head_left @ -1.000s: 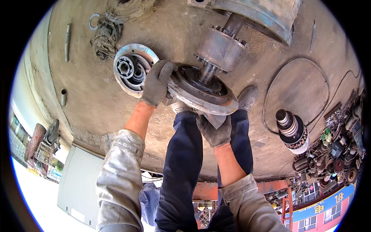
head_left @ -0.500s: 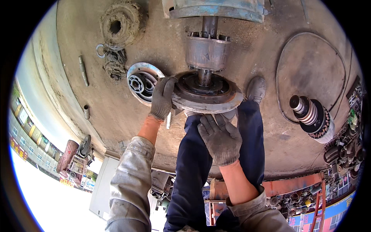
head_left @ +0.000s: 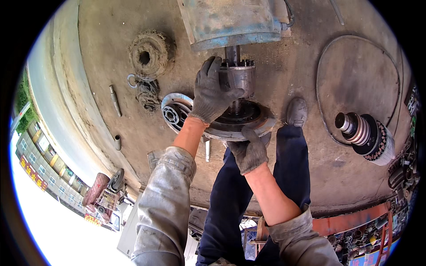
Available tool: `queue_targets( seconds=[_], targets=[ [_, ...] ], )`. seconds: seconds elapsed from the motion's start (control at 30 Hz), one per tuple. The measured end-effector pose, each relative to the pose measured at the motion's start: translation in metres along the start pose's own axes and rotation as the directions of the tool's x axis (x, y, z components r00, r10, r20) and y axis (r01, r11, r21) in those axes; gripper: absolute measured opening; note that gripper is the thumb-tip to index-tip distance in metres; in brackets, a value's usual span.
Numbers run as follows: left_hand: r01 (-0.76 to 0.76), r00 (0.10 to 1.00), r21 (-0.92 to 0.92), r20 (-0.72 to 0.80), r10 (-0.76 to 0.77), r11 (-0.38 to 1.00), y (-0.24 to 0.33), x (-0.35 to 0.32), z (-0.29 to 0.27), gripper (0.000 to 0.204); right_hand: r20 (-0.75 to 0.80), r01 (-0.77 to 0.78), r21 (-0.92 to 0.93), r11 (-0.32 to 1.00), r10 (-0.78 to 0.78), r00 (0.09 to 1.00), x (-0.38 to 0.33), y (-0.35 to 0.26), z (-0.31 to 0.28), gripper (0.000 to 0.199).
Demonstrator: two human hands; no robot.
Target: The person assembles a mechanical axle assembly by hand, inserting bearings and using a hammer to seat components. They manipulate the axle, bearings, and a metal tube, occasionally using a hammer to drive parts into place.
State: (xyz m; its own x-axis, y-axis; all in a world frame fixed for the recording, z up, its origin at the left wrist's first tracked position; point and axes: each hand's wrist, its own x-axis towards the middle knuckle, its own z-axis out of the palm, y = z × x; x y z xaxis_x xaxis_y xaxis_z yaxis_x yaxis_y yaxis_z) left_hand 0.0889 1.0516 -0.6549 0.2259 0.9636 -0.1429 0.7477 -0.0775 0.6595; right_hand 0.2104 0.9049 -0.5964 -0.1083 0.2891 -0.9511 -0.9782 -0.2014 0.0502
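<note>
A round metal end cover point(head_left: 226, 133), dark and greasy inside, sits around the near end of a shaft point(head_left: 232, 54). Grey work gloves cover both hands. My right hand point(head_left: 249, 153) grips the cover's near rim, thumb on top and fingers tucked beneath. Farther along, a brown metal drum point(head_left: 244, 81) is mounted on the same shaft. My left hand point(head_left: 211, 93) lies against the drum's left side, fingers stretched out and thumb across its front. The shaft runs into a worn blue motor housing point(head_left: 233, 26) at the far end.
A blue-edged ring cover point(head_left: 177, 98) with a bearing point(head_left: 171, 114) lies left. Beyond are a dirt-caked ring point(head_left: 148, 55), a rag point(head_left: 148, 94) and a metal rod point(head_left: 115, 101). At right are a looped cable point(head_left: 317, 84) and a rotor with slip rings point(head_left: 366, 137).
My left hand has left the cover's left rim and moved up to the drum. My right hand has gone from an open palm near the cover to gripping its rim. The view has shifted.
</note>
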Motion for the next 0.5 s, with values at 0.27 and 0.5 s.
queue_targets(
  seconds=[0.27,0.5],
  targets=[
    [-0.010,0.987,0.195,0.157,-0.022,0.981,-0.022,0.043,0.017,0.057,-0.102,-0.014,-0.019,1.000,0.012,0.995,0.011,0.019,-0.005,0.057],
    [0.002,0.980,0.364,0.185,-0.074,0.931,0.000,0.049,0.025,0.063,-0.060,0.021,-0.057,0.998,-0.024,0.998,0.007,0.009,-0.011,0.052]
  ],
)
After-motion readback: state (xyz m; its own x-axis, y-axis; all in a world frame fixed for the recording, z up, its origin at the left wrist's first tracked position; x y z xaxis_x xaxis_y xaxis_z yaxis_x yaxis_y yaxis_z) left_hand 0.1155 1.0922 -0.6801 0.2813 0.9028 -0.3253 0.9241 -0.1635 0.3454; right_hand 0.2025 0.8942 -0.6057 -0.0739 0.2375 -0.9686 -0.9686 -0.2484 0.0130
